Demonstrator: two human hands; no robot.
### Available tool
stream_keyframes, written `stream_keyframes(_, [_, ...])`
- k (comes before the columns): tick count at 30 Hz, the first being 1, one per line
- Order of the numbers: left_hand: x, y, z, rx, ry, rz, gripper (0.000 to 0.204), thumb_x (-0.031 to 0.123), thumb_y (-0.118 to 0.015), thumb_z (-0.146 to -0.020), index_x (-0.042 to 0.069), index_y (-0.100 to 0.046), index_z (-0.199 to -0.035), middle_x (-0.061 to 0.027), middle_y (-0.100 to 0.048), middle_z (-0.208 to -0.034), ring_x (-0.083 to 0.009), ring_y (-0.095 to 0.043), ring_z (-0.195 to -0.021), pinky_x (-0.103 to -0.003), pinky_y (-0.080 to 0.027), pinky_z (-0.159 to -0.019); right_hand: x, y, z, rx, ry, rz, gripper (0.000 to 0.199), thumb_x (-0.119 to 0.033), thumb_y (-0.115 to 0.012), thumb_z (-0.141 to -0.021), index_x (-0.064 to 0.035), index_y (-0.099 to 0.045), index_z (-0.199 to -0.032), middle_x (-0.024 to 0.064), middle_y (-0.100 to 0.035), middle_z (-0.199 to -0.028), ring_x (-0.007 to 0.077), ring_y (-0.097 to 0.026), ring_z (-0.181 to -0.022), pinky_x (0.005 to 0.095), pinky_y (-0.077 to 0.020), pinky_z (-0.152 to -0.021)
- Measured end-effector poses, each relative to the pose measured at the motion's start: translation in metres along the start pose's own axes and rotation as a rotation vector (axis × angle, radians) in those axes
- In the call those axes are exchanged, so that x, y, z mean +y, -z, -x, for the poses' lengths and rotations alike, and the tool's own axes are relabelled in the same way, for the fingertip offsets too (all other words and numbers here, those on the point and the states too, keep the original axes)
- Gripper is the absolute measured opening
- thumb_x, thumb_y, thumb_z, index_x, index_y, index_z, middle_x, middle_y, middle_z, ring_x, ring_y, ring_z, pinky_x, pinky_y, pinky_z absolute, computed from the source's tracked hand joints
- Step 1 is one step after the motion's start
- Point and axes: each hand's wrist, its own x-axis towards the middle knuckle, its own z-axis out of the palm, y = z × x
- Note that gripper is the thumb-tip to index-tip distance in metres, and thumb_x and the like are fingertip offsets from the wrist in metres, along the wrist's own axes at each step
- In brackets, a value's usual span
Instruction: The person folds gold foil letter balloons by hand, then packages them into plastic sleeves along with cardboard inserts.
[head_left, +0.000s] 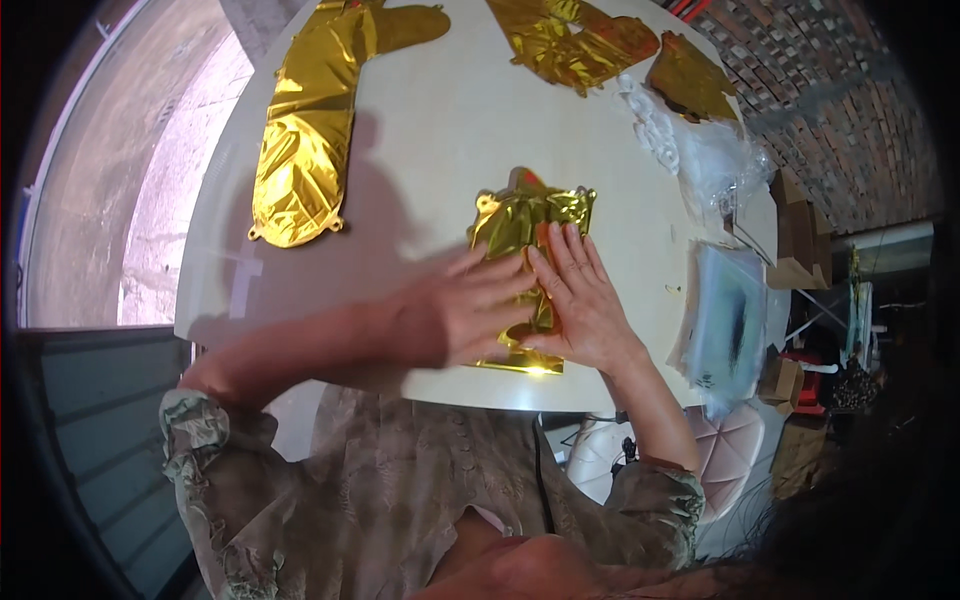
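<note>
A folded gold foil balloon (520, 220) lies on the pale table close to its near edge, its surface creased and shiny. My right hand (590, 305) rests flat on its right side with the fingers stretched out. Over its left part is my left hand (455, 310), fingers spread and slightly blurred; whether it presses on the foil or hovers, I cannot tell. Both hands cover much of the lower foil. A larger gold foil balloon (300, 150), flat and unfolded, with small tabs at its rounded end, stretches along the table's left side.
More gold foil (575, 50) lies at the far edge, beside a folded gold piece (690, 78). Crumpled clear plastic (715, 165) and a stack of clear bags (730, 310) line the table's (430, 150) right side. Cardboard boxes (800, 235) and a padded chair (728, 455) stand beyond.
</note>
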Motion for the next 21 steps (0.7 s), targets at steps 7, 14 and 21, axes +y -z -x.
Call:
stream_keyframes(7, [-0.044,-0.002,-0.027,-0.079,-0.029,-0.208,0.063,0.032,-0.058,-0.099,0.001,-0.038,-0.151,-0.0189,-0.033,-0.159,-0.0288,-0.026,-0.151,-0.046,-0.014,-0.126,-0.005,0.002,-0.003,-0.007,-0.012,0.028,0.108,-0.068,-0.070,-0.077,-0.0054,-0.032,-0.156,0.0241,-0.020,-0.163,0.0411,-0.014,-0.153,0.0525,-0.0135,-0.123])
stream_keyframes(14, [-0.047,-0.009,-0.024,-0.169,0.059,-0.339,0.070,0.044,-0.043,-0.104,0.000,-0.026,-0.156,-0.0173,-0.026,-0.163,-0.0282,-0.017,-0.154,-0.043,-0.008,-0.127,-0.017,0.013,0.004,0.036,0.003,0.079,0.096,-0.062,-0.071,-0.079,-0.0068,-0.041,-0.152,0.0214,-0.029,-0.161,0.0391,-0.024,-0.150,0.0527,-0.0193,-0.122])
stream_keyframes(21, [-0.051,-0.003,-0.023,0.069,0.021,-0.156,0.052,0.024,-0.060,-0.097,-0.002,-0.050,-0.141,-0.0200,-0.042,-0.153,-0.0311,-0.036,-0.145,-0.043,-0.028,-0.120,-0.037,0.012,0.019,-0.055,0.147,-0.108,0.077,-0.050,-0.071,-0.083,-0.0127,-0.050,-0.147,0.0201,-0.032,-0.159,0.0392,-0.028,-0.148,0.0524,-0.0218,-0.122])
